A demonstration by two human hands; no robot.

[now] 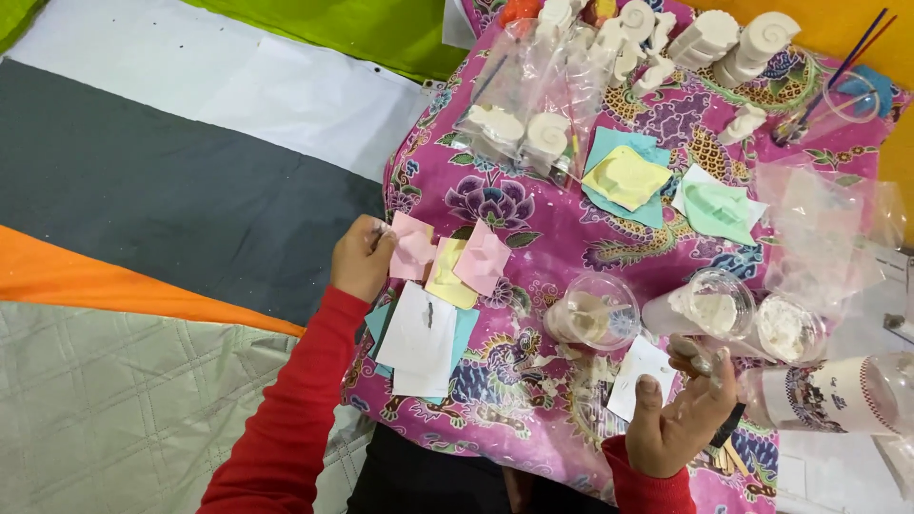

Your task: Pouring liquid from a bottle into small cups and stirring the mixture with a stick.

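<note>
On the near left edge of the pink flowered cloth [533, 419], in the head view, we see our left hand [362, 257] curled almost shut, its fingertips pinching the left side of a pink mould [411, 249] that rests on the cloth. The mould lies just to the right of that hand, touching it, and the left hand is by far the nearer of the two. Beside it, running to the right, sit a yellow mould [447, 276] and another pink mould [482, 259], each overlapping the next. Just below them a white sheet of paper [419, 341] lies over a blue sheet [465, 328], its long side running away from us. Our right hand [681, 419] is well apart, at the near right edge, palm up and half open, fingers loosely bent around something small and pale; we cannot tell what it is. A white card [640, 376] lies just beside its thumb. Between the hands stands a clear cup [592, 312] with pale liquid and a stick in it, and right of that two cups of white powder [709, 306], one tipped on its side. A plastic bottle [838, 395] lies on its side at the right edge, cut off by the frame. Toward the far edge we make out white plaster figures [709, 38], some inside clear bags [519, 119], but glare blurs their shapes.
</note>
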